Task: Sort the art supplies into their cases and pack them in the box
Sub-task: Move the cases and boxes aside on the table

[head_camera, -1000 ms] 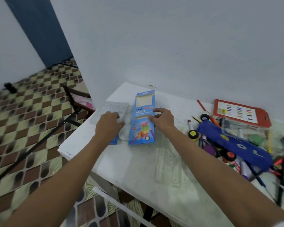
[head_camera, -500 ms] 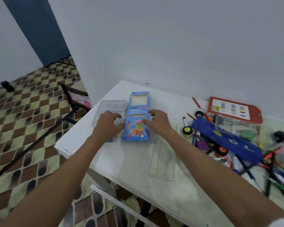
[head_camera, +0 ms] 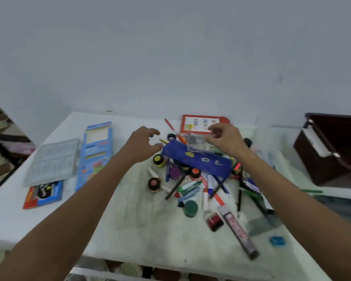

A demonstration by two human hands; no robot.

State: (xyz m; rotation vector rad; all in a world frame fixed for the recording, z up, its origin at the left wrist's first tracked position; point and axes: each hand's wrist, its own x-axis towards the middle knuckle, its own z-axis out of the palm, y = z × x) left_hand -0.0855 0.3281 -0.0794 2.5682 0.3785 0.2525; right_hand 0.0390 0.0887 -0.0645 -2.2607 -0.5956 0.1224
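- The bench [head_camera: 130,220] is white and stained, set against a plain pale wall; patterned floor tiles show past its left edge.
- Near the left edge lies a clear plastic tray [head_camera: 53,161], partly over a red and blue card pack [head_camera: 43,194] that sits nearer the front.
- Just right of the tray lies a blue neon pencil box [head_camera: 95,155], flat, its long axis running from the front toward the back edge.
- The left hand [head_camera: 143,145] hovers over the middle of the bench with fingers loosely curled, holding nothing.
- A blue pencil pouch [head_camera: 197,161] lies on top of a heap of markers, pens and small paint pots [head_camera: 190,189], its long axis slanting from back-left to front-right.
- The right hand [head_camera: 225,138] is above the pouch's back side; its fingertips pinch the edge of a clear plastic case [head_camera: 198,141]. What the case holds is too blurred to tell.
- Behind that, at the back edge, lies a red card [head_camera: 203,123] printed with colour swatches.
- Toward the front-right corner lie a long dark narrow box [head_camera: 239,233], pointing at the front edge, and a small blue sharpener-like piece [head_camera: 277,240].
- Past the right edge stands a dark brown box [head_camera: 332,147], open at the top; its inside is in shadow.
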